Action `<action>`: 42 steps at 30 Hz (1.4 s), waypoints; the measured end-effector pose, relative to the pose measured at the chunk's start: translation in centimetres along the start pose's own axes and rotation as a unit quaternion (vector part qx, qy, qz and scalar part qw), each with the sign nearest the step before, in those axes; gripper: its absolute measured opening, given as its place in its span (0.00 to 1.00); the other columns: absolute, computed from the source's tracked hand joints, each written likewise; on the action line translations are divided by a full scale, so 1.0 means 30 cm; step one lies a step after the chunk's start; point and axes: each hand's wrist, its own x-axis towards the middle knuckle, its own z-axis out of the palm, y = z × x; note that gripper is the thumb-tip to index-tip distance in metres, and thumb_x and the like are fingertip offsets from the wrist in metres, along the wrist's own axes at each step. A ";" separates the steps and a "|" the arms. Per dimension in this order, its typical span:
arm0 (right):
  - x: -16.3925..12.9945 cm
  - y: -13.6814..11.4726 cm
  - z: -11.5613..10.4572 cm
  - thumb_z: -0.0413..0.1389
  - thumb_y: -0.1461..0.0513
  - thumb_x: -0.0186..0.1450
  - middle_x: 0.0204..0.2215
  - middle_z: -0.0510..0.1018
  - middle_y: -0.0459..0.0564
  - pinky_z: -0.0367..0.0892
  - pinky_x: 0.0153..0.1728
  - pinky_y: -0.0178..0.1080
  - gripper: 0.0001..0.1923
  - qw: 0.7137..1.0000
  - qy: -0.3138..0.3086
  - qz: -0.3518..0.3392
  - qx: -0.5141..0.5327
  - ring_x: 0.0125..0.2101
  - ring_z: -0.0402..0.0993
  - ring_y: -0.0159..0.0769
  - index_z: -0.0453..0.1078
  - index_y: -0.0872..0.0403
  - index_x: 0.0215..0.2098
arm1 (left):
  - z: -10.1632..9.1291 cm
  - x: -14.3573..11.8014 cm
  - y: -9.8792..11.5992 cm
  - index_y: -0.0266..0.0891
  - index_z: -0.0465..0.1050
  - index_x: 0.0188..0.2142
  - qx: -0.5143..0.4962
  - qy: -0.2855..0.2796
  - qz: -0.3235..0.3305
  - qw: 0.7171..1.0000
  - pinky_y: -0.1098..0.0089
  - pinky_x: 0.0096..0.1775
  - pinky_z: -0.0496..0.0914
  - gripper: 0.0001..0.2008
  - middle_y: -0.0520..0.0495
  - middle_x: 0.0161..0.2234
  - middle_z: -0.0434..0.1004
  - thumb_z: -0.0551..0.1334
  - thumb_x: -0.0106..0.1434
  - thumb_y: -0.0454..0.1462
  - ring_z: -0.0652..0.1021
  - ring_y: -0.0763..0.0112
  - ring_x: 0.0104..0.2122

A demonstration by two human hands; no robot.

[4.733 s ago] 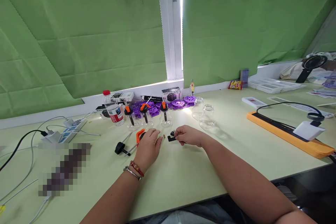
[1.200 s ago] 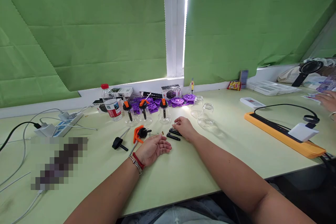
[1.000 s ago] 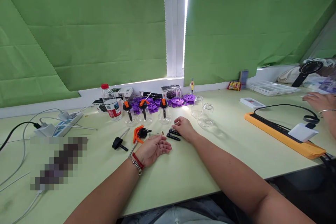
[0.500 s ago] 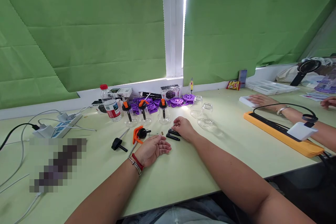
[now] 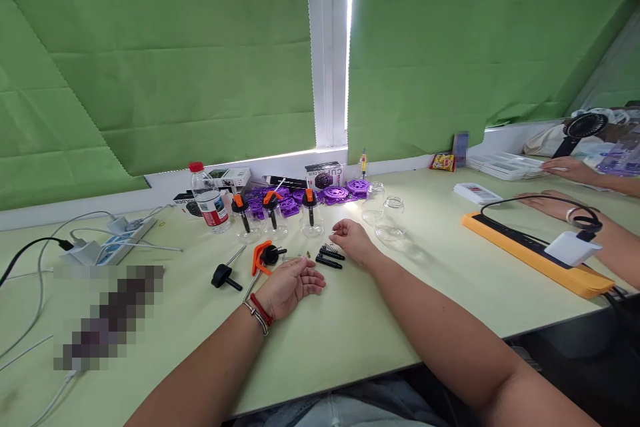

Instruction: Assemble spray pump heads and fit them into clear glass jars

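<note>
Pixelated patch (image 5: 107, 317) hides whatever lies on the tabletop (image 5: 350, 333) at left. Right hand (image 5: 353, 240) grip contents too small to tell. Co-worker's arms (image 5: 600, 233) cut off at right edge.

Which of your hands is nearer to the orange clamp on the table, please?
Left. The left hand lies palm-up just right of the orange clamp; the right hand is farther right, by the black parts.

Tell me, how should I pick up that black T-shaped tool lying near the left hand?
Probably by the thick black knob of the T-shaped tool, coming down from above. It lies flat on the table, with open space around the knob, and its thin metal shaft would be harder to pinch.
</note>
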 end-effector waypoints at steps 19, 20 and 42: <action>-0.012 -0.004 -0.025 0.60 0.66 0.51 0.26 0.77 0.50 0.61 0.26 0.34 0.02 0.990 -0.016 0.033 -0.138 0.26 0.69 0.34 0.75 0.55 0.23 | -0.215 -0.047 0.180 0.35 0.69 0.41 0.572 0.384 0.221 0.690 0.64 0.39 0.65 0.16 0.37 0.43 0.72 0.56 0.58 0.44 0.73 0.58 0.39; -0.013 -0.005 -0.024 0.59 0.66 0.51 0.26 0.77 0.50 0.61 0.26 0.34 0.02 0.990 -0.011 0.032 -0.137 0.26 0.69 0.34 0.75 0.55 0.24 | -0.227 -0.037 0.175 0.34 0.68 0.43 0.612 0.366 0.209 0.669 0.63 0.42 0.65 0.18 0.35 0.45 0.71 0.55 0.58 0.44 0.73 0.56 0.43; -0.144 -0.127 0.047 0.53 0.51 0.59 0.24 0.73 0.46 0.60 0.21 0.32 0.17 0.991 -0.132 -0.032 0.017 0.21 0.66 0.29 0.71 0.54 0.37 | -0.119 -0.045 0.112 0.40 0.64 0.39 0.640 0.252 0.288 0.666 0.65 0.38 0.65 0.08 0.42 0.44 0.65 0.55 0.58 0.36 0.72 0.62 0.37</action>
